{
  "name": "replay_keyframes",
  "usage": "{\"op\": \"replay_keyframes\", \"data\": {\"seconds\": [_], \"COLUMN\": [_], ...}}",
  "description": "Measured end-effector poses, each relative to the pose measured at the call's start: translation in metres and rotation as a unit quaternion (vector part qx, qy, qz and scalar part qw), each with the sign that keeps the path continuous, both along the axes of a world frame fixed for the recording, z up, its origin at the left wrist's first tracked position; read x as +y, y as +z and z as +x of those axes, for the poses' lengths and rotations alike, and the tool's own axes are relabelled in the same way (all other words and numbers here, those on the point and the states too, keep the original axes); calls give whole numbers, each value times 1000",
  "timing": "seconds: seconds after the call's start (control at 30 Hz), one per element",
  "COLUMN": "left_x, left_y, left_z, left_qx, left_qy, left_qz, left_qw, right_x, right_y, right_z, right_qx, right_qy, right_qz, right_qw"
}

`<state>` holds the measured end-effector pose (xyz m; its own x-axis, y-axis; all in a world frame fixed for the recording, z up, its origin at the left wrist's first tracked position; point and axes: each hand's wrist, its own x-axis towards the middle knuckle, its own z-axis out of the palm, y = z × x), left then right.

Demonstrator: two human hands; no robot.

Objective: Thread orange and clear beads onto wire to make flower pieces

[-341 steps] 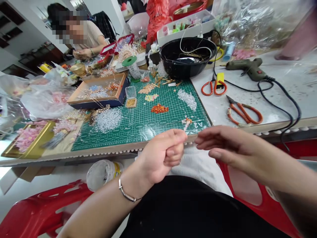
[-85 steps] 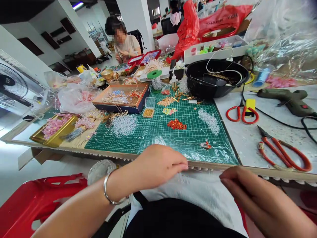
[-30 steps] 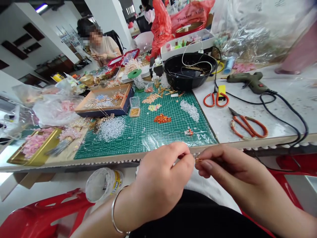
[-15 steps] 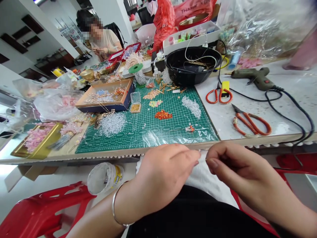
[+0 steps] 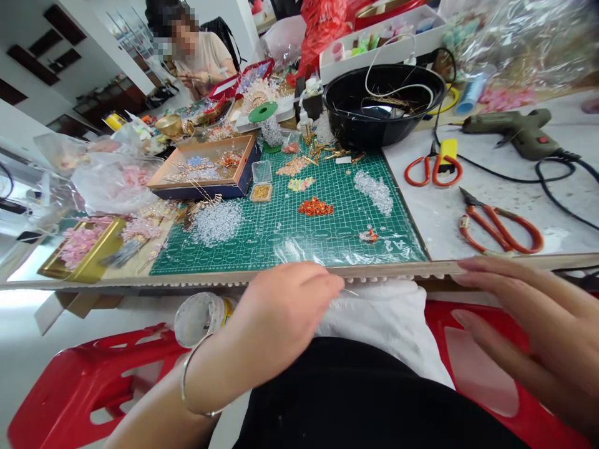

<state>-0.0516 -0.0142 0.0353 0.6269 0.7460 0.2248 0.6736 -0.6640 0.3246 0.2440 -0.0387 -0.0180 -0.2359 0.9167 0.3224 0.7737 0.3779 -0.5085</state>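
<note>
My left hand [image 5: 285,312] is closed in a pinch just below the table's front edge. A thin wire [image 5: 352,292] pokes out past its fingertips; the rest is hidden by the hand. Off to the right, my right hand [image 5: 533,330] is held open with thumb and fingers apart and nothing in it. On the green cutting mat [image 5: 262,240] beyond lie orange beads [image 5: 316,207], clear beads [image 5: 218,222], another clear heap [image 5: 373,193] and a small orange-and-clear bead cluster [image 5: 369,235].
Orange-handled pliers [image 5: 503,224], smaller orange-handled snips [image 5: 433,171] and a glue gun [image 5: 510,131] lie at right. A black bowl [image 5: 379,125] stands behind the mat, a shallow box [image 5: 203,168] at left. Red stools [image 5: 93,380] stand below. A person [image 5: 203,56] sits across.
My right hand has moved away to the right and its fingers have opened. My left hand has shifted slightly left, and the wire end now shows. The camera view has tilted a little.
</note>
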Motion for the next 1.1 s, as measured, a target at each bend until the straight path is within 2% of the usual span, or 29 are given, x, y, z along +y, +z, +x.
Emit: {"op": "replay_keyframes", "data": {"seconds": [0.03,0.07,0.1,0.17,0.23,0.3,0.4,0.43,0.47,0.53,0.6,0.67,0.8,0.93,1.03,1.1], "left_x": [-2,-4,-6,-9,-9,-7,0,3,6,10,13,14,13,13,12,11], "left_y": [0,-1,0,0,-2,-5,-12,-14,-17,-23,-30,-36,-42,-42,-44,-46], "left_z": [8,15,22,30,31,25,13,10,8,8,11,16,25,30,34,37], "left_qx": [23,43,57,64,53,19,-95,-149,-207,-325,-417,-476,-533,-553,-564,-567], "left_qy": [-22,-39,-52,-58,-40,-8,68,102,134,174,169,145,112,130,146,143], "left_qz": [-9,-19,-29,-44,-70,-109,-203,-258,-321,-442,-516,-548,-573,-614,-647,-665], "left_qw": [999,998,997,995,995,994,972,949,914,817,728,672,612,548,492,465], "right_x": [-2,-4,-3,0,5,7,7,7,7,8,8,8,5,5,10,13], "right_y": [8,15,20,21,13,2,-9,-10,-9,-5,1,5,4,4,10,15], "right_z": [-12,-26,-39,-63,-76,-77,-65,-60,-56,-49,-46,-47,-54,-58,-62,-64], "right_qx": [-24,-16,20,47,102,138,139,134,129,126,135,152,163,144,124,107], "right_qy": [36,69,126,174,170,142,93,80,67,43,20,12,48,65,70,75], "right_qz": [5,8,41,4,-67,-127,-149,-143,-138,-127,-114,-100,-60,-23,6,29], "right_qw": [999,997,991,984,978,972,975,977,980,983,984,983,984,987,990,991]}}
